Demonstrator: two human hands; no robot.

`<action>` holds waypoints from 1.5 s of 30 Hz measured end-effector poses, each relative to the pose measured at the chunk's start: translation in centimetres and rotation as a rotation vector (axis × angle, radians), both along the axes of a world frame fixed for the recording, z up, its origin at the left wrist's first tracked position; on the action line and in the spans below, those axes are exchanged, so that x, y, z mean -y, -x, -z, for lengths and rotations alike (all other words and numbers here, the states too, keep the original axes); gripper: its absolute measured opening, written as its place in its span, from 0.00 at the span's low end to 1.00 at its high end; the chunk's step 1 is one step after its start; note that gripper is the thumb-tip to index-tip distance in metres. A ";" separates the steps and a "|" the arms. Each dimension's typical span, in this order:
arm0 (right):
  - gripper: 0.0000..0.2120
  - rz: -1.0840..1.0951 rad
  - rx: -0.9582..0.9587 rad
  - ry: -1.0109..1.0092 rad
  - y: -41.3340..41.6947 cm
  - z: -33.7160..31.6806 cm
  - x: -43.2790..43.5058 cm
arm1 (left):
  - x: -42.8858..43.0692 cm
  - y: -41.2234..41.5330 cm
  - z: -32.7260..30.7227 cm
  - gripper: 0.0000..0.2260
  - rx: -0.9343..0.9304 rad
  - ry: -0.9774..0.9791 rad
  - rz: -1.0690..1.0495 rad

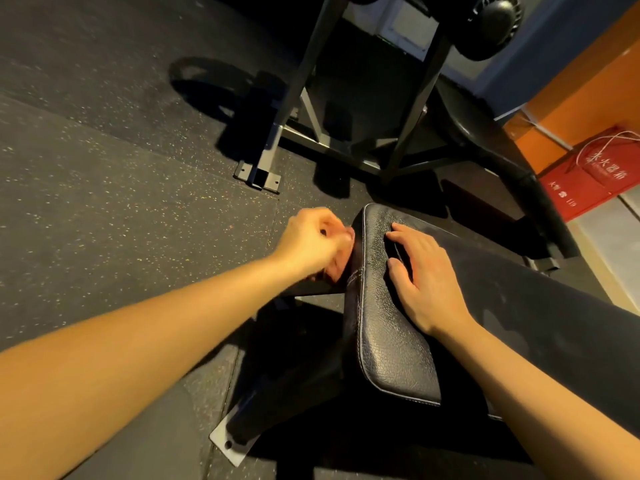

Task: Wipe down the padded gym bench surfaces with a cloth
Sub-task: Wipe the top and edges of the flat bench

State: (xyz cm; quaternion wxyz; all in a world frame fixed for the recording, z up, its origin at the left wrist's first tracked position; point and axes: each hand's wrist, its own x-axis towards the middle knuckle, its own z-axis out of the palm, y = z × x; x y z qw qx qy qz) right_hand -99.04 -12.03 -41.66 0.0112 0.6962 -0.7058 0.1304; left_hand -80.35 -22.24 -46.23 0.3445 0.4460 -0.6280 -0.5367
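A black padded bench [391, 341] with cracked leather and white stitching runs from the centre to the lower right. My left hand [311, 242] is curled into a fist against the pad's left side edge. It grips a bunched reddish cloth [337, 270], which only peeks out under the fingers. My right hand [420, 275] lies flat on top of the pad near its far end, fingers stretched out and slightly apart.
The bench's metal foot plate [228, 441] sits on the speckled rubber floor [104, 202]. A black steel rack frame [346, 143] stands just beyond the bench, with a weight plate [207, 84] on the floor behind it. A red box [588, 174] leans by the orange wall at right.
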 end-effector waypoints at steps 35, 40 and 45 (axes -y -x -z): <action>0.22 -0.011 0.015 -0.008 0.1 0.0 0.0 | -8.1 -6.7 0.7 0.09 -0.034 -0.168 0.525; 0.22 -0.006 0.021 -0.007 0.0 -0.1 -0.1 | -4.3 -3.6 -0.8 0.05 0.004 -0.035 0.178; 0.21 -0.012 0.028 0.003 0.1 0.1 0.1 | -7.0 -3.1 -0.7 0.04 -0.040 -0.029 0.145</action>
